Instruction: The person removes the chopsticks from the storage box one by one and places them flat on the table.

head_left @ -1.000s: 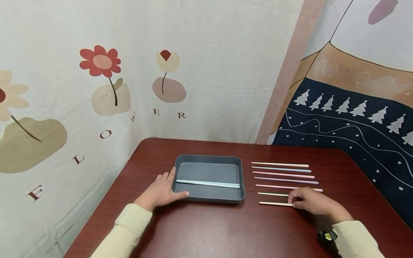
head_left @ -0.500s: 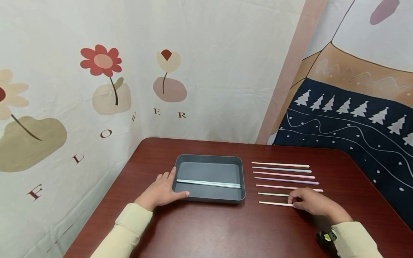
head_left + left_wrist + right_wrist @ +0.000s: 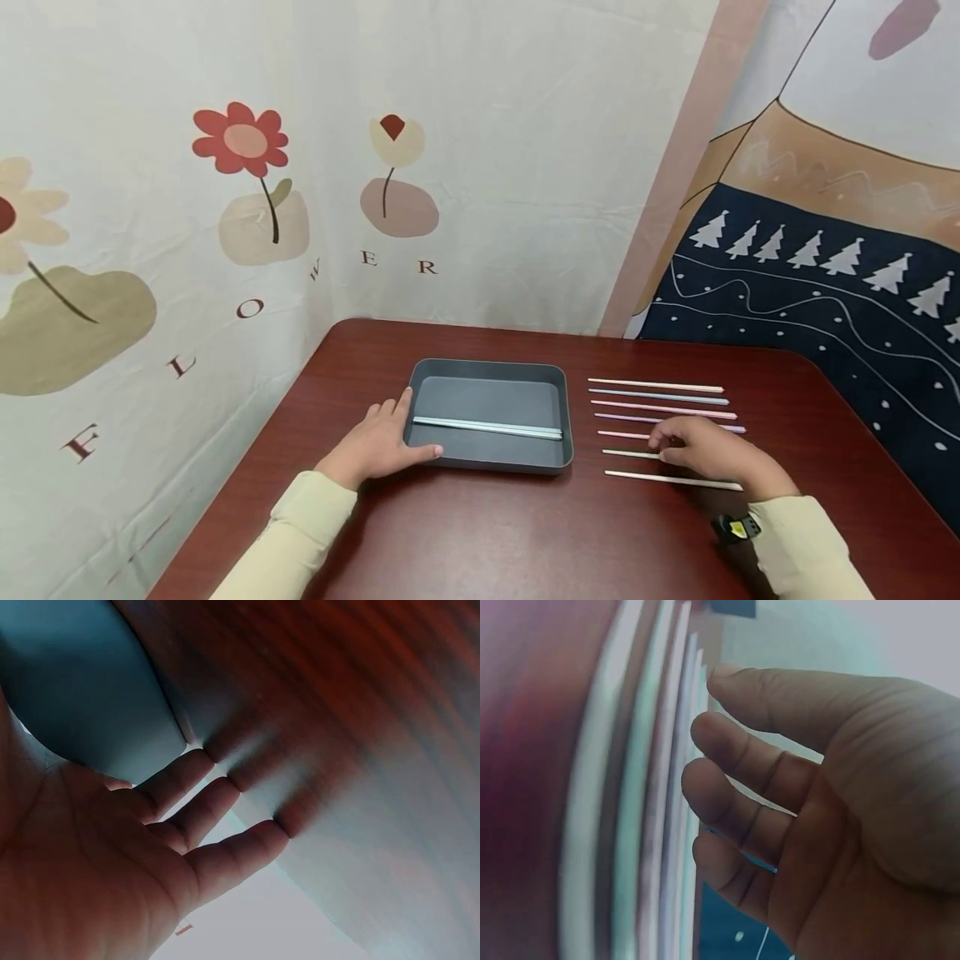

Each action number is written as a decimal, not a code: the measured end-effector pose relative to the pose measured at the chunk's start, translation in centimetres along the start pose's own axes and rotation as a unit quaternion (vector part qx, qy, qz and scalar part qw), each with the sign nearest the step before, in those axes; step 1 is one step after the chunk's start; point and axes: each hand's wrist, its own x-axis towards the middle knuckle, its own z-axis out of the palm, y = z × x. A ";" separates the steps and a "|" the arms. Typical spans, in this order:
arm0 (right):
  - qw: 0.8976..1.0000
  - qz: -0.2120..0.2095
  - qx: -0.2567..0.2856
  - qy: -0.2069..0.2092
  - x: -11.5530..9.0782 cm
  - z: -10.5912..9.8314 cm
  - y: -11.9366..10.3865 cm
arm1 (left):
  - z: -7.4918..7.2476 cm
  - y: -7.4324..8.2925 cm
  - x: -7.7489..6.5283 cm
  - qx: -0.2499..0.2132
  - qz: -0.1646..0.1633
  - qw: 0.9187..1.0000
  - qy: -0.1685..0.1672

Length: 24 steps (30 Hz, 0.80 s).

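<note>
My left hand (image 3: 378, 446) rests at the left side of a dark grey tray (image 3: 487, 396), fingers along its side and thumb at the near left corner. Two pale blue-green chopsticks (image 3: 487, 428) lie side by side in the tray. On the right, my right hand (image 3: 708, 454) hangs over a row of chopsticks with loosely bent fingers and nothing between them. It covers parts of the green chopstick (image 3: 630, 454) and the pink chopstick (image 3: 622, 434). The cream chopstick (image 3: 660, 477) nearest me lies in front of the hand, and shows large in the right wrist view.
Beyond the hand lie a purple chopstick (image 3: 626, 417), another pink one (image 3: 660, 409), a blue one (image 3: 656, 396) and a cream one (image 3: 652, 384), roughly parallel. Everything stands on a red-brown table (image 3: 480, 533). Behind it hangs a printed cloth (image 3: 510, 208).
My right hand has left the nearest cream chopstick, which it was touching, and moved up and left over the green and pink ones. The left hand has stayed at the tray.
</note>
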 end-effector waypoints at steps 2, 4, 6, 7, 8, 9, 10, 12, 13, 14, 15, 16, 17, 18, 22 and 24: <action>1.000 -0.004 0.002 0.005 0.9 -0.1 -0.7 | 0.0 0.0 0.0 0.000 0.000 1.000 0.000; 1.000 -0.016 -0.002 0.009 2.0 -0.3 -1.3 | 0.0 0.0 0.0 0.002 -0.001 1.000 -0.001; 1.000 -0.026 -0.001 0.012 3.2 -0.4 -2.0 | 0.0 0.1 0.0 0.002 -0.001 1.000 -0.001; 0.999 -0.031 0.001 0.012 3.8 -0.4 -2.4 | 0.0 0.1 0.1 0.003 -0.002 1.000 0.000; 0.999 -0.036 0.000 0.012 4.4 -0.4 -2.7 | 0.0 0.1 0.1 0.002 -0.002 1.000 0.000; 0.999 -0.041 0.003 0.010 5.1 -0.3 -3.1 | 0.1 0.1 0.1 0.000 -0.003 1.000 0.000; 0.999 -0.044 0.004 0.008 5.7 -0.3 -3.5 | 0.1 0.2 0.1 -0.001 -0.003 1.000 0.001; 0.999 -0.052 0.009 0.004 6.9 -0.1 -4.2 | 0.2 0.2 0.1 -0.002 -0.002 1.000 0.000; 0.998 -0.054 0.011 0.001 7.5 0.0 -4.6 | 0.2 0.3 0.1 -0.003 -0.002 1.000 0.000; 0.998 -0.057 0.011 0.000 8.0 0.1 -5.0 | 0.3 0.3 0.1 -0.004 -0.002 1.000 -0.001; 0.998 -0.062 0.012 -0.003 8.6 0.3 -5.4 | 0.3 0.3 0.1 -0.003 -0.003 1.000 -0.002; 0.998 -0.065 0.014 -0.006 9.2 0.4 -5.8 | 0.3 0.4 0.1 -0.001 -0.004 1.000 -0.003; 0.997 -0.069 0.017 -0.008 9.7 0.6 -6.2 | 0.3 0.4 0.1 0.000 -0.005 1.000 -0.003; 0.997 -0.075 0.019 -0.010 10.3 0.8 -6.5 | 0.3 0.4 0.0 0.000 -0.007 1.000 -0.002; 0.994 -0.099 0.027 -0.029 12.6 1.4 -7.9 | 0.1 0.3 0.0 0.009 -0.009 1.000 0.000; 0.993 -0.107 0.030 -0.038 13.6 1.6 -8.5 | 0.0 0.2 0.1 0.011 -0.007 1.000 0.001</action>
